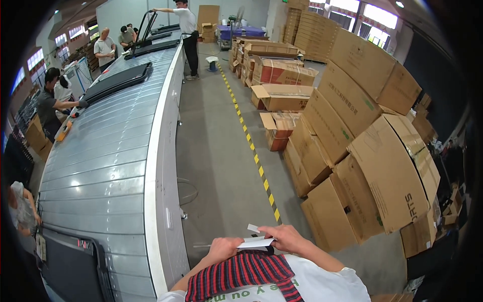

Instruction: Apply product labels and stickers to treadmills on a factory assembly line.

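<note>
Here, the white slip [256,243] lies between the hands [225,249] [285,238] — both holding it by the ends

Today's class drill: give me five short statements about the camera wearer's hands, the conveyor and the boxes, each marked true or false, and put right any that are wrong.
1. A black framed panel lies on the slatted metal conveyor. True.
2. Both of the wearer's hands are empty. False: the left hand and right hand hold a white slip.
3. Stacked cardboard boxes stand to the right of the yellow-and-black floor tape. True.
4. The conveyor runs to the right of that tape. False: it runs to the left.
5. The wearer's right hand is gloved. False: it is bare.
</note>
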`<state>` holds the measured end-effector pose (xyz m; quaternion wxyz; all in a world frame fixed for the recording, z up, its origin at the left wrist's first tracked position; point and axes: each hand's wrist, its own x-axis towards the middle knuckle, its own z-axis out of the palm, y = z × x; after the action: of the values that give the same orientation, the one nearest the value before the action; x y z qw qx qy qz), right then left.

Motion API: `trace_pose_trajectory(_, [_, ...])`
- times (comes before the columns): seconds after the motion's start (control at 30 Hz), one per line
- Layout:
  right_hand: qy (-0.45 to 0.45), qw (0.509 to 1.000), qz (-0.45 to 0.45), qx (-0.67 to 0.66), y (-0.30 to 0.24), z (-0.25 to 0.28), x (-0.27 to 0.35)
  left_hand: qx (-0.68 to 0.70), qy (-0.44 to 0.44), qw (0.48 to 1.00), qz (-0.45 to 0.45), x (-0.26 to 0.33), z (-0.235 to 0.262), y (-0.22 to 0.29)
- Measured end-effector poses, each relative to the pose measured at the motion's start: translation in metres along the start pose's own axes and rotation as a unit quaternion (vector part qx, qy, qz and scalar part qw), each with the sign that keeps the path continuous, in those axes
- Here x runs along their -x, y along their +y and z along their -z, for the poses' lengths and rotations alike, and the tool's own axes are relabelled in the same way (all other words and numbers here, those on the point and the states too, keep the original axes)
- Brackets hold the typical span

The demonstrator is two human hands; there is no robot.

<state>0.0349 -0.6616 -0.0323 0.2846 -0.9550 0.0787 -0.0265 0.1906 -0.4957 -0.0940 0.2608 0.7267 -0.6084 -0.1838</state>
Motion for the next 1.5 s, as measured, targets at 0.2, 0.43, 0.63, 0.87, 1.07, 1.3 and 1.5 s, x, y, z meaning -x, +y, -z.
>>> trace_pose_trajectory(0.2, [0.0,0.998,-0.061,-0.009,0.041,0.007,-0.074,0.095,-0.074,0.992,-0.047,-0.083,0.034,-0.058])
trace_pose_trajectory(0.43, [0.087,0.974,-0.207,-0.009,0.063,0.02,-0.177,0.033,-0.143,0.97,-0.196,-0.21,0.107,-0.15])
trace_pose_trajectory(0.63, [0.108,0.964,-0.242,0.003,0.076,0.044,-0.262,0.016,-0.135,0.96,-0.243,-0.285,0.157,-0.212])
trace_pose_trajectory(0.87, [0.101,0.952,-0.29,-0.007,0.114,0.071,-0.318,0.027,-0.166,0.948,-0.272,-0.36,0.159,-0.244])
trace_pose_trajectory(1.07, [0.166,0.952,-0.257,0.007,0.17,0.092,-0.367,0.029,-0.129,0.959,-0.252,-0.434,0.175,-0.268])
trace_pose_trajectory(1.3, [0.163,0.947,-0.278,0.008,0.217,0.13,-0.418,-0.042,-0.202,0.942,-0.266,-0.524,0.174,-0.298])
trace_pose_trajectory(1.5, [0.113,0.918,-0.38,0.022,0.257,0.133,-0.496,0.002,-0.258,0.906,-0.337,-0.62,0.176,-0.341])
